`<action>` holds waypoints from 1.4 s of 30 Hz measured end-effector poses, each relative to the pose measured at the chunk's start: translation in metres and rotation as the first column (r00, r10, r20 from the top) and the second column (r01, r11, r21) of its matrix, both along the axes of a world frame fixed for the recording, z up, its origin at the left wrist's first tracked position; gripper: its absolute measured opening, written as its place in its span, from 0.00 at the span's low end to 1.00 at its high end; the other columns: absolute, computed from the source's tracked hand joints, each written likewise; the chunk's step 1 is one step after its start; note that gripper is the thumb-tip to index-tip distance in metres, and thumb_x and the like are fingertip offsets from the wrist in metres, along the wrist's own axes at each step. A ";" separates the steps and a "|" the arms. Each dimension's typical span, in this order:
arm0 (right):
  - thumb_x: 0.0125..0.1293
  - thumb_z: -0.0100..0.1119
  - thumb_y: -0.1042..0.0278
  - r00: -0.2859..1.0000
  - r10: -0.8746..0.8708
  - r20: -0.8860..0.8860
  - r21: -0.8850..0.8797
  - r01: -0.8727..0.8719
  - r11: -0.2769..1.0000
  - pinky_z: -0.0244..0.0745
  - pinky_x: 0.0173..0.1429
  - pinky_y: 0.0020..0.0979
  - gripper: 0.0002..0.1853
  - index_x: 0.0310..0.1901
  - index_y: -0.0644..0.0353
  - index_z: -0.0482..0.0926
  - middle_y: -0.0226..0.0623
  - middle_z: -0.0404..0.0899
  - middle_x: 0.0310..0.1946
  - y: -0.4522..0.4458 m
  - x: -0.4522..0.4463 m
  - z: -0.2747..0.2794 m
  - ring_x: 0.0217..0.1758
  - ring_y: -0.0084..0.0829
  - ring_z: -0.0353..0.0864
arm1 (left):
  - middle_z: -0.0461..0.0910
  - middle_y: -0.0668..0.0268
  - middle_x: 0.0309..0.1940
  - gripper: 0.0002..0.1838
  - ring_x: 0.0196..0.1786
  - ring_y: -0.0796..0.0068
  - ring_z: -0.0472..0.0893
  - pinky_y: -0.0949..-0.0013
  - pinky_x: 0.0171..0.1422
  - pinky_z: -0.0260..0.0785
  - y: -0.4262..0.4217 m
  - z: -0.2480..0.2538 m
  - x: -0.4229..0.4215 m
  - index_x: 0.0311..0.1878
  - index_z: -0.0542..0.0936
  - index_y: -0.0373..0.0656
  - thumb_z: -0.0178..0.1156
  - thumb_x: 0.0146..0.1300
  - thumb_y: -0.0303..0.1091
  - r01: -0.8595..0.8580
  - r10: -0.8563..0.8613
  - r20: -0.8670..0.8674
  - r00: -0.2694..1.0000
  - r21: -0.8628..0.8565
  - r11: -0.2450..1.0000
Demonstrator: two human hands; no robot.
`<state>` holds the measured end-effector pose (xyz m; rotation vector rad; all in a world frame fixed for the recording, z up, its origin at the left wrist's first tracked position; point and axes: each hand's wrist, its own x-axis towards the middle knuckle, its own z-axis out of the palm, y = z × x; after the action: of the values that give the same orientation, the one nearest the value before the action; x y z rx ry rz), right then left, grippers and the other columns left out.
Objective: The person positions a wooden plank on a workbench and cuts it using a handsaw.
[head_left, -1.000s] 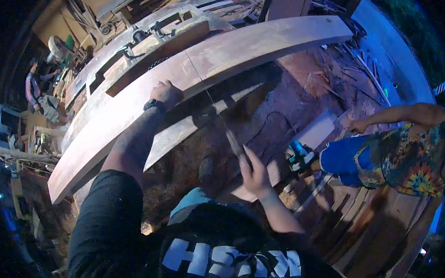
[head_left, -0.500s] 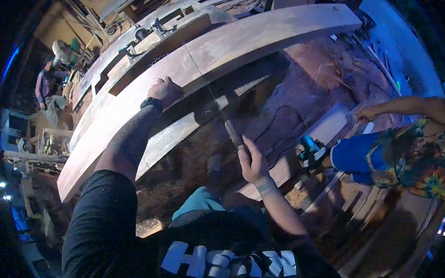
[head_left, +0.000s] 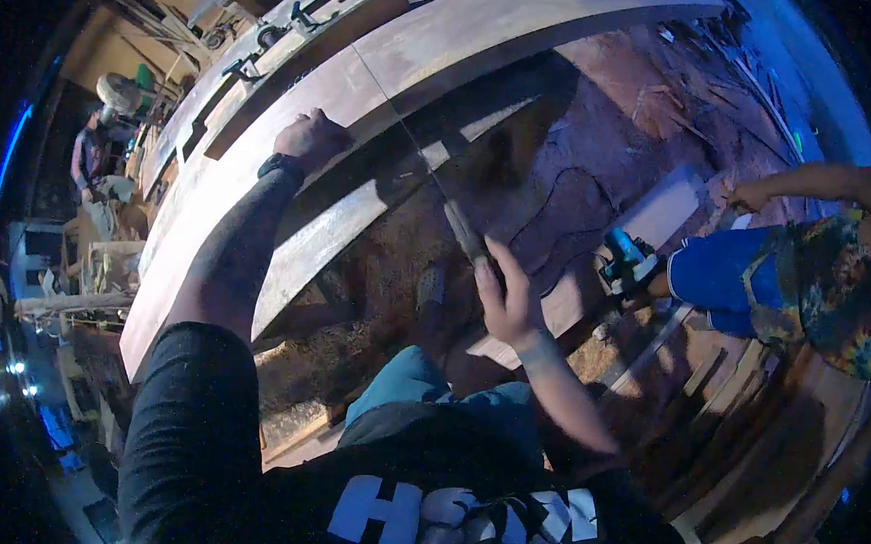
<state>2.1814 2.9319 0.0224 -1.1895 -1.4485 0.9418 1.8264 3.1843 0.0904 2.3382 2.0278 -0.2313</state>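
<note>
a pale, curved plank (head_left: 351, 98) sweeps from 8 o'clock through 11 to between 1 and 2, crossed by the thin blade of what looks like a saw (head_left: 464, 230). the worker's right hand (head_left: 514, 300), just off centre toward 4 o'clock, is wrapped around the handle, and the blade points away toward 11. the left hand (head_left: 310, 135), between 10 and 11 o'clock, rests on the plank with fingers bent; whether it grips an edge cannot be told. it lies near the blade but apart from it, a gap worth guarding. good work here likely calls for steady weight through that palm, so the plank does not rock, and long, even strokes with wrist and forearm in line with the blade. a light touch should let the teeth track straight. how deep any cut runs is too small to tell. at 3 o'clock, a co-worker (head_left: 727, 280) handles a blue power tool (head_left: 625, 261).
</note>
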 end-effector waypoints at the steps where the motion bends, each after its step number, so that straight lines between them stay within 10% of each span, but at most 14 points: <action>1: 0.79 0.55 0.69 1.000 0.019 -0.004 0.077 -0.019 0.997 0.77 0.65 0.38 0.22 0.68 0.75 0.73 0.57 0.81 0.60 -0.019 0.012 0.006 0.62 0.45 0.84 | 0.87 0.54 0.49 0.20 0.53 0.53 0.86 0.54 0.56 0.80 0.005 0.004 -0.001 0.51 0.87 0.53 0.65 0.67 0.56 0.060 -0.060 0.037 0.997 -0.007 0.998; 5: 0.79 0.50 0.72 0.995 0.075 0.068 -0.077 -0.069 0.995 0.79 0.60 0.37 0.21 0.67 0.77 0.72 0.55 0.82 0.57 -0.090 0.056 0.016 0.57 0.41 0.85 | 0.87 0.50 0.48 0.32 0.52 0.47 0.86 0.51 0.57 0.80 0.030 -0.029 -0.036 0.54 0.79 0.40 0.69 0.63 0.61 -0.014 0.015 0.085 0.996 -0.012 1.000; 8: 0.79 0.53 0.71 0.993 0.011 0.120 0.134 -0.027 0.991 0.76 0.58 0.35 0.20 0.67 0.75 0.74 0.52 0.82 0.55 -0.025 0.024 -0.022 0.52 0.38 0.81 | 0.85 0.46 0.48 0.32 0.52 0.45 0.86 0.49 0.58 0.80 0.011 -0.006 -0.005 0.54 0.80 0.40 0.69 0.63 0.61 -0.092 0.091 0.015 0.996 0.010 0.996; 11: 0.78 0.56 0.72 0.991 0.057 -0.123 -0.078 -0.067 0.995 0.71 0.74 0.40 0.19 0.66 0.72 0.75 0.58 0.79 0.64 0.025 -0.006 -0.035 0.68 0.49 0.80 | 0.84 0.47 0.52 0.32 0.53 0.44 0.85 0.47 0.58 0.79 -0.003 0.012 0.008 0.53 0.80 0.39 0.70 0.62 0.60 -0.125 0.124 0.079 0.989 0.011 0.992; 18: 0.78 0.56 0.69 0.994 0.056 0.092 -0.018 -0.054 0.998 0.75 0.70 0.47 0.22 0.66 0.75 0.74 0.63 0.80 0.60 -0.091 0.047 0.023 0.65 0.57 0.82 | 0.84 0.54 0.51 0.20 0.55 0.48 0.85 0.49 0.56 0.81 0.008 0.006 -0.006 0.49 0.88 0.58 0.67 0.65 0.60 -0.061 0.061 0.021 0.998 0.023 0.998; 27: 0.79 0.56 0.69 0.999 0.047 -0.006 0.023 -0.047 0.999 0.73 0.71 0.44 0.22 0.67 0.73 0.73 0.60 0.80 0.62 -0.001 0.003 0.013 0.65 0.56 0.82 | 0.85 0.43 0.48 0.34 0.54 0.46 0.86 0.49 0.56 0.81 -0.013 0.019 0.017 0.54 0.80 0.38 0.69 0.63 0.62 -0.058 0.060 -0.046 0.997 0.034 0.998; 31: 0.78 0.57 0.72 0.993 0.057 0.099 0.000 -0.057 0.998 0.77 0.69 0.45 0.22 0.69 0.73 0.72 0.63 0.80 0.61 -0.095 0.054 0.039 0.63 0.56 0.83 | 0.83 0.39 0.50 0.34 0.53 0.44 0.87 0.50 0.56 0.81 0.018 -0.009 -0.010 0.57 0.79 0.40 0.69 0.62 0.61 -0.071 0.071 0.032 0.997 -0.006 0.997; 39: 0.79 0.55 0.67 0.998 0.051 0.021 0.071 -0.052 0.996 0.74 0.69 0.42 0.22 0.68 0.72 0.72 0.60 0.81 0.61 0.022 -0.011 -0.006 0.66 0.56 0.81 | 0.84 0.43 0.50 0.38 0.55 0.44 0.86 0.50 0.57 0.81 0.003 0.010 0.007 0.57 0.78 0.36 0.71 0.60 0.63 -0.156 0.156 0.009 0.988 0.018 0.988; 42: 0.79 0.52 0.72 0.995 0.079 0.053 -0.011 -0.079 0.997 0.78 0.57 0.37 0.21 0.69 0.72 0.71 0.50 0.82 0.54 -0.057 0.038 0.041 0.51 0.39 0.82 | 0.85 0.43 0.49 0.38 0.54 0.44 0.86 0.49 0.57 0.81 0.017 -0.017 -0.014 0.57 0.78 0.36 0.71 0.60 0.63 -0.078 0.078 0.074 0.994 -0.007 0.997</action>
<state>2.2191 2.8749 0.0632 -1.1789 -1.5446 0.9785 1.8128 3.2013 0.0731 2.2241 2.0762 -0.1431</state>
